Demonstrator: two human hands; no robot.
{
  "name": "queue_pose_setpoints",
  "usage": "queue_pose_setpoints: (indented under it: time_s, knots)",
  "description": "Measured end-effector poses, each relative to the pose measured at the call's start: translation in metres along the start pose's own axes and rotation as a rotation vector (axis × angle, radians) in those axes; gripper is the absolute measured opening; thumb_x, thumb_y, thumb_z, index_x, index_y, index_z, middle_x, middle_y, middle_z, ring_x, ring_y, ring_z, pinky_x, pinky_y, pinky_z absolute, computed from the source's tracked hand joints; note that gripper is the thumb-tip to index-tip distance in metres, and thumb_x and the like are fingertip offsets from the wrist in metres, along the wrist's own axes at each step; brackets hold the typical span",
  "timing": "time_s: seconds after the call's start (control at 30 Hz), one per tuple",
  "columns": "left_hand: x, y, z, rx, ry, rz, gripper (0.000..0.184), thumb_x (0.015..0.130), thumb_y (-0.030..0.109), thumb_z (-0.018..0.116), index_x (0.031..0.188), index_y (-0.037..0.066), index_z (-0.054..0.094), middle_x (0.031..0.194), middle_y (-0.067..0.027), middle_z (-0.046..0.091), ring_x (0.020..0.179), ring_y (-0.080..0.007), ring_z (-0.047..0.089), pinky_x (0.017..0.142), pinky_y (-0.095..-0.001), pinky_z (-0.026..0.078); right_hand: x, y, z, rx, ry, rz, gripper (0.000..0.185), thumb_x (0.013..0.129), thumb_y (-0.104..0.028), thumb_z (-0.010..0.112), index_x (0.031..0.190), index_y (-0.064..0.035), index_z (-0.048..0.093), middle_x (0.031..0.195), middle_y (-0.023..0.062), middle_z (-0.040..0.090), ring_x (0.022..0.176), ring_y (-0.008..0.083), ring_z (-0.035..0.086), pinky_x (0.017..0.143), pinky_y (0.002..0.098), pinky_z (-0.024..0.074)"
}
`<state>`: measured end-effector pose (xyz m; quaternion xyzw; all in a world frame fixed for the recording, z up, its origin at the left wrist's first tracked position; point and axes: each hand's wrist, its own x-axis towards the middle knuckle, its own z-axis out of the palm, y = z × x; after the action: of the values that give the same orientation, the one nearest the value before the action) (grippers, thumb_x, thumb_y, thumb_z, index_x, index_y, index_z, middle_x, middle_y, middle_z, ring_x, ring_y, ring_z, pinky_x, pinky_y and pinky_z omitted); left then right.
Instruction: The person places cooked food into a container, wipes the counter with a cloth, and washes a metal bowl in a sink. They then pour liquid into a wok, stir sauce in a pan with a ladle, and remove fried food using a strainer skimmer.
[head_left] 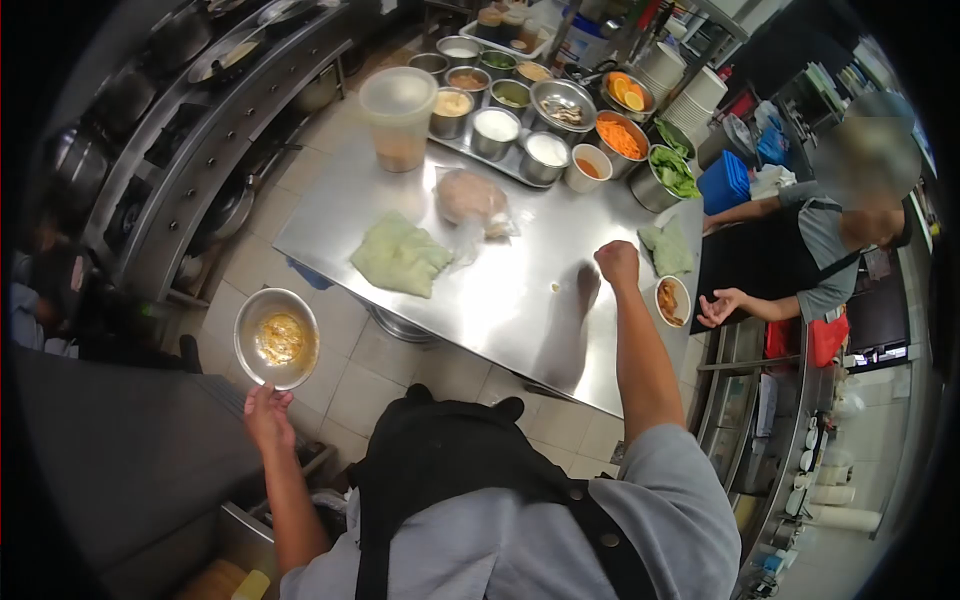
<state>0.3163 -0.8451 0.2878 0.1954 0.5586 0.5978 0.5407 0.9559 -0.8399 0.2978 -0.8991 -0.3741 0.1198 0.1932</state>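
My left hand (269,418) grips the near rim of a round metal bowl (248,338), held out to the left of the table over the floor. Inside the bowl lies a yellowish, wet mixture (283,338). On the right, my right hand (617,264) is closed above the steel table (480,320); what it holds, if anything, is hidden. A folded green cloth (667,248) and a paper cup with brown food pieces (672,301) are just to its right. Further left on the table are a larger green cloth (401,256) and a plastic bag with something pinkish inside (472,203).
A lidded plastic tub (398,120) and metal containers of white fillings (495,133), shredded carrot (620,137) and leafy greens (673,172) line the table's far side. A co-worker (770,250) stands at the right end. Stoves (165,170) run along the left.
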Motion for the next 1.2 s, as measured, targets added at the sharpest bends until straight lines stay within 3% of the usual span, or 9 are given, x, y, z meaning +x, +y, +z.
queue_pose_setpoints:
  time_s: [0.07,0.23,0.33,0.43,0.77,0.9,0.97,1.1,1.2]
  knots:
    - [0.011,0.005,-0.001,0.01,-0.041,0.002,0.013,0.082,0.005,0.059,0.091,0.004,0.049,0.075,-0.0057,0.056,0.065,-0.0149,0.057,0.059,-0.026,0.051,-0.015,-0.003,0.005,0.814,-0.024,0.183,0.018,0.076,-0.016,0.065,0.084,-0.0001,0.064,0.074,0.0084,0.066,0.058,0.0127,0.061,0.051,0.0251,0.0488]
    - [0.027,0.008,0.006,0.014,-0.064,-0.041,0.013,0.083,0.004,0.058,0.093,0.002,0.049,0.075,-0.006,0.055,0.065,-0.0152,0.057,0.06,-0.0267,0.051,-0.055,-0.021,0.009,1.338,0.073,0.262,0.016,0.077,-0.012,0.063,0.086,0.002,0.063,0.079,0.0094,0.065,0.07,0.0145,0.062,0.061,0.0245,0.0493]
    - [0.028,0.009,0.018,0.027,-0.091,-0.057,0.014,0.083,0.004,0.058,0.094,0.002,0.049,0.075,-0.0062,0.055,0.065,-0.0152,0.057,0.061,-0.0271,0.051,-0.038,-0.019,0.035,0.557,0.209,-0.091,0.022,0.074,-0.013,0.06,0.093,-0.0032,0.065,0.076,0.01,0.065,0.068,0.0183,0.062,0.063,0.0299,0.0494]
    - [0.029,0.009,0.026,0.048,-0.13,-0.064,0.015,0.083,0.004,0.057,0.095,0.001,0.049,0.076,-0.0069,0.056,0.065,-0.0151,0.057,0.059,-0.0267,0.051,-0.046,-0.073,0.025,0.106,0.043,-0.427,0.025,0.073,-0.016,0.06,0.096,-0.0073,0.066,0.082,0.0135,0.064,0.077,0.0282,0.063,0.072,0.0352,0.0499]
    - [0.014,-0.005,0.003,0.027,-0.039,-0.077,0.013,0.082,0.004,0.059,0.089,0.003,0.048,0.073,-0.007,0.056,0.059,-0.0141,0.057,0.055,-0.026,0.053,-0.02,-0.096,0.076,-0.296,-0.075,-0.589,0.013,0.068,-0.015,0.061,0.075,-0.0037,0.062,0.08,0.0161,0.063,0.08,0.0338,0.061,0.072,0.0417,0.0496]
    - [0.015,-0.013,-0.009,0.031,-0.028,-0.1,0.012,0.082,0.005,0.059,0.09,0.004,0.05,0.075,-0.0058,0.058,0.06,-0.014,0.057,0.055,-0.026,0.052,-0.046,-0.115,0.056,-0.107,-0.038,-0.412,0.013,0.068,-0.01,0.06,0.078,-0.0028,0.064,0.075,0.0161,0.064,0.074,0.0304,0.062,0.065,0.0376,0.0504]
    - [0.016,-0.014,-0.01,0.025,-0.018,-0.09,0.011,0.083,0.005,0.059,0.089,0.004,0.051,0.075,-0.0057,0.058,0.06,-0.0138,0.057,0.055,-0.0259,0.052,-0.059,-0.12,0.051,0.897,-0.269,0.13,0.017,0.073,-0.007,0.059,0.087,0.0012,0.064,0.078,0.0131,0.065,0.07,0.0223,0.062,0.061,0.0306,0.0501]
    - [0.019,-0.016,-0.012,0.073,-0.02,-0.11,0.01,0.083,0.005,0.059,0.089,0.004,0.051,0.075,-0.0055,0.058,0.06,-0.0131,0.057,0.055,-0.0255,0.052,-0.15,-0.185,-0.016,1.511,-0.714,-0.192,0.023,0.077,-0.004,0.061,0.097,0.0051,0.059,0.085,0.0151,0.064,0.069,0.0188,0.063,0.061,0.0278,0.0503]
    - [0.021,-0.018,-0.012,0.113,-0.053,-0.127,0.01,0.083,0.005,0.059,0.09,0.003,0.051,0.074,-0.0055,0.058,0.06,-0.013,0.057,0.055,-0.0253,0.052,-0.22,-0.242,-0.099,1.452,-1.081,-0.343,0.027,0.076,0.0,0.064,0.102,0.0048,0.057,0.086,0.0154,0.065,0.076,0.0199,0.065,0.068,0.028,0.0518]
